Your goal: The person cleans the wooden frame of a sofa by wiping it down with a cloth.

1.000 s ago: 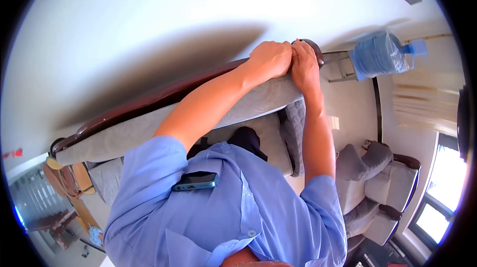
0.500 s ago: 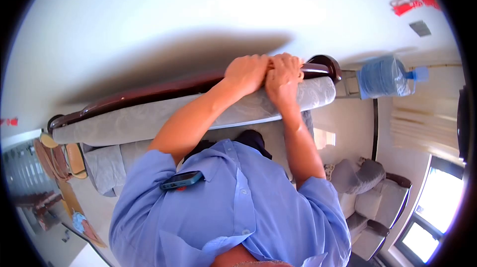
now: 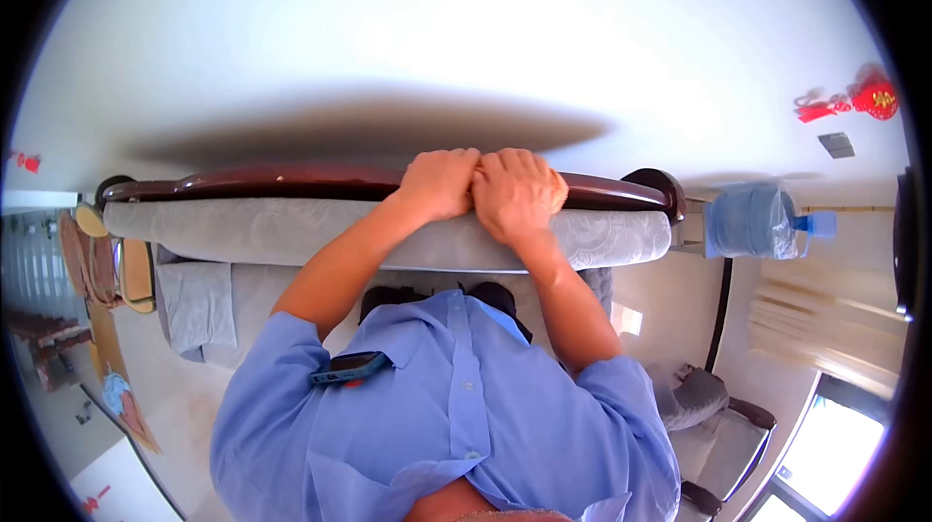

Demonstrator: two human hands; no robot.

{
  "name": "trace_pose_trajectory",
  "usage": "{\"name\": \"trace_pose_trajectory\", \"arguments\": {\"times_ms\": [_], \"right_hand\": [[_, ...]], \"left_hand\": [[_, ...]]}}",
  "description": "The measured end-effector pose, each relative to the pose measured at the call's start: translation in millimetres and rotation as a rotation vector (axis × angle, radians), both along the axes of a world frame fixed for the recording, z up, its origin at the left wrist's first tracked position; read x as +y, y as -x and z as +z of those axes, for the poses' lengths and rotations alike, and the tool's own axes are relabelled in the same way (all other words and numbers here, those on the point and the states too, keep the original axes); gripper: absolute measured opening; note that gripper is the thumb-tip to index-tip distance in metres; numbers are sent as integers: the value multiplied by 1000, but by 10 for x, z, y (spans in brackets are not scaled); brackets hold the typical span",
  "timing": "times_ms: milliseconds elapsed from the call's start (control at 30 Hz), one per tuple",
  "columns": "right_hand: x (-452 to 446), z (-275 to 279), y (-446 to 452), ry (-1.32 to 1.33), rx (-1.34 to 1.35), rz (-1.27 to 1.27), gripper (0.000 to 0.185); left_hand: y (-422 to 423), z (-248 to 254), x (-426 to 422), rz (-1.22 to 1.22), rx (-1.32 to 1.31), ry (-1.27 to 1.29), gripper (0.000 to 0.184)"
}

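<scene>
Tan cloth, it seems, sits under the right hand (image 3: 515, 194) I keep closed on it (image 3: 559, 192) against the wooden rail (image 3: 614, 193), likely for pressure; the curled left hand's (image 3: 442, 184) grip I cannot tell.

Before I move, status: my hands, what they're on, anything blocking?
Left hand, right hand close together at dark rail. Tan item under right hand, mostly hidden. No obstruction seen along rail.

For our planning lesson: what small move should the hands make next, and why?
Probably slide the tan cloth-like bundle left along the wooden rail: the right hand partly covers it, the left hand is beside, and the rail extends leftward.
</scene>
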State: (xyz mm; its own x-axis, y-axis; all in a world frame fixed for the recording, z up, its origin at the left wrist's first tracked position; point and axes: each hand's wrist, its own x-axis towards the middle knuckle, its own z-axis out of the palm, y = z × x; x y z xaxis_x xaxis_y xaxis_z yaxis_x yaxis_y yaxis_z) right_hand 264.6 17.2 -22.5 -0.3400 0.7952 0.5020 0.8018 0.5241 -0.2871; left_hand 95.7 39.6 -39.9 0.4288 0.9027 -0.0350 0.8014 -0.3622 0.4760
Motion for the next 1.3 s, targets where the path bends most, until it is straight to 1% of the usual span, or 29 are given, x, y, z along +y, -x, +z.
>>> {"name": "trace_pose_trajectory", "arguments": {"times_ms": [67, 133, 200, 267, 300, 333, 400, 467, 533, 600, 633, 667, 733, 767, 867, 933, 1000, 1133, 1167, 1267, 1300], "right_hand": [[22, 38, -461, -19, 20, -143, 14], [167, -148, -1060, -77, 45, -173, 18], [226, -160, -1576, -52, 45, -234, 23], [328, -448, -2178, 43, 2, -296, 27], [325, -403, -2286, 65, 55, -391, 29], [380, -472, -2511, 97, 29, -329, 29], [395, -560, -2777, 105, -66, -309, 29], [445, -656, -2832, 99, -49, -332, 29], [399, -674, -2803, 87, -35, -337, 30], [419, -605, -2719, 131, -69, -357, 31], [416, -549, -2673, 90, -141, -303, 31], [386, -514, -2578, 84, -148, -288, 31], [328, -328, -2247, 162, -29, -380, 32], [340, -435, -2127, 84, -49, -384, 33], [305, -331, -1468, 65, -116, -382, 35], [242, -216, -931, 36, -100, -359, 36], [185, -203, -437, -34, -63, -289, 36], [52, -193, 367, 25, -124, -110, 30], [42, -188, 487, 52, -146, -43, 28], [54, -254, 569, 86, -126, 4, 27], [52, -258, 519, 81, -124, 4, 27]], "left_hand": [[-440, 70, 62, -54, 4, -21, 23], [-967, 36, 97, -129, -31, -142, 21], [-1524, 135, 173, -164, -44, -116, 21], [-2083, 73, 274, -221, -44, -109, 21], [-2290, 41, 322, -258, -49, -108, 21], [-2439, 48, 361, -278, -47, -100, 21], [-2674, 45, 433, -372, -39, -106, 22], [-2770, -71, 465, -358, -60, -106, 21], [-2723, -80, 454, -347, -58, -135, 22], [-2641, -40, 423, -317, -32, -147, 24], [-2572, -19, 411, -318, -26, -149, 25], [-2489, 1, 391, -314, -21, -149, 27], [-2241, 61, 349, -280, -27, -130, 27], [-2084, 81, 320, -264, -28, -107, 27], [-1484, 28, 220, -188, -45, -148, 26], [-1015, -43, 131, -124, -39, -158, 26], [-531, -72, 66, -66, -28, -168, 25], [344, -103, -103, 56, 8, -69, 23], [475, -117, -128, 89, 29, -43, 22], [566, -195, -122, 88, 85, -85, 23], [524, -132, -117, 88, 87, -89, 23]]}}
